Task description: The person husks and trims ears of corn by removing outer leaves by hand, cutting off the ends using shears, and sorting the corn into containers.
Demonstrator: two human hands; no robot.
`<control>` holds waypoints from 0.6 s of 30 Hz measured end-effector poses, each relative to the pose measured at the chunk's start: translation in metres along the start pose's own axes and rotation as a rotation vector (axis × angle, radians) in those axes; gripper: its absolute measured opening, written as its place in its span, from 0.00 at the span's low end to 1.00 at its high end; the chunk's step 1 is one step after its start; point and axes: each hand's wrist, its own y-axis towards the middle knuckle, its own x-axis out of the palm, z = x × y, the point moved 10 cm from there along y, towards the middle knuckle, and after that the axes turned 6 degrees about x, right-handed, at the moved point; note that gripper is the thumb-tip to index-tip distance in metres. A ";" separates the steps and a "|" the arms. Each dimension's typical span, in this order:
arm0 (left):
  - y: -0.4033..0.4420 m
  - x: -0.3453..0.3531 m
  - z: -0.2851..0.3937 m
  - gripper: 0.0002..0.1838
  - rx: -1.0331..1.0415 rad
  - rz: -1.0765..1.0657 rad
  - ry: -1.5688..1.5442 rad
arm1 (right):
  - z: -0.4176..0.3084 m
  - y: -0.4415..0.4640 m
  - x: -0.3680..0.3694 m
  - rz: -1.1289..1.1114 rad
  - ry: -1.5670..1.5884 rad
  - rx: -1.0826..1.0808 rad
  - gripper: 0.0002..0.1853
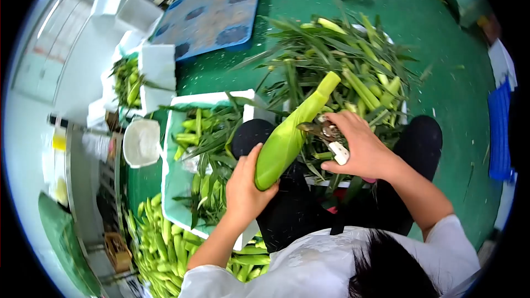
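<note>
A green ear of corn in its husk [290, 138] slants up and to the right in front of my knees. My left hand [245, 185] is wrapped round its thick lower end. On the right, my right hand [359, 146] grips a small tool [338, 152] with a white part and a dark part, close beside the ear. The tool's exact shape is partly hidden by the fingers. Beyond both hands lies a big heap of cut leaves and husks [314, 49].
A white foam box [167, 176] with corn and leaves stands at the left. Many husked ears [171, 248] are piled below it. A white bucket [142, 143], a blue pallet [221, 11] and another foam box [158, 72] are farther off. A blue crate [499, 132] is at far right.
</note>
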 end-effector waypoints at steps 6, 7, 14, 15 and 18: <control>0.010 0.018 0.032 0.45 0.217 -0.075 -0.081 | 0.033 -0.007 -0.001 0.115 0.051 -0.136 0.35; 0.014 0.021 0.034 0.44 0.205 -0.121 -0.072 | 0.049 -0.010 0.008 0.040 0.104 -0.005 0.32; 0.014 0.047 0.047 0.40 0.176 -0.297 -0.136 | 0.118 -0.066 0.051 -0.077 0.841 0.440 0.11; 0.013 0.043 0.053 0.40 0.170 -0.250 -0.104 | 0.118 -0.067 0.047 -0.005 1.036 0.458 0.07; 0.016 0.029 0.072 0.41 0.226 -0.089 0.112 | 0.092 -0.058 0.022 0.231 1.389 0.381 0.21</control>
